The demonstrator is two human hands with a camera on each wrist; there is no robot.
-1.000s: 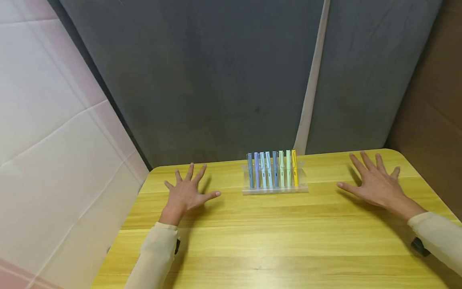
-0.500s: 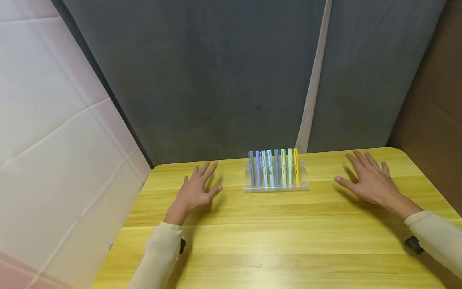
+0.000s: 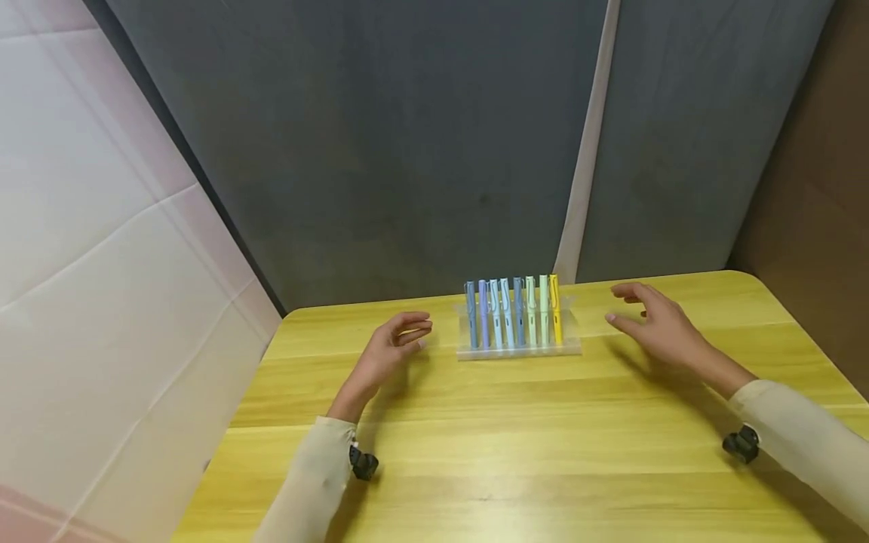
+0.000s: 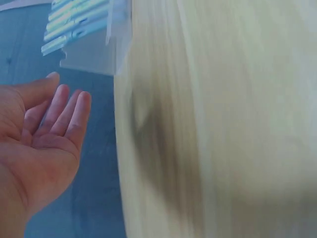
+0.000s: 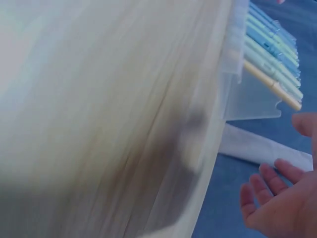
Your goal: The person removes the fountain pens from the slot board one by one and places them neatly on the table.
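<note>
Three views, all sharing the pen rack

The head camera looks forward and down over the yellow wooden table (image 3: 543, 452); each wrist camera sits close beside its palm (both blurred), facing the clear pen rack (image 3: 519, 343) (image 4: 94, 44) (image 5: 252, 99) from opposite sides.

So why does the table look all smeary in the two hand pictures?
In the left wrist view the table is streaked with motion blur, though the left hand stays fairly sharp. In the right wrist view the wood is smeared too, and the pens look soft. The head view is sharp, with soft shadows under both hands.
</note>
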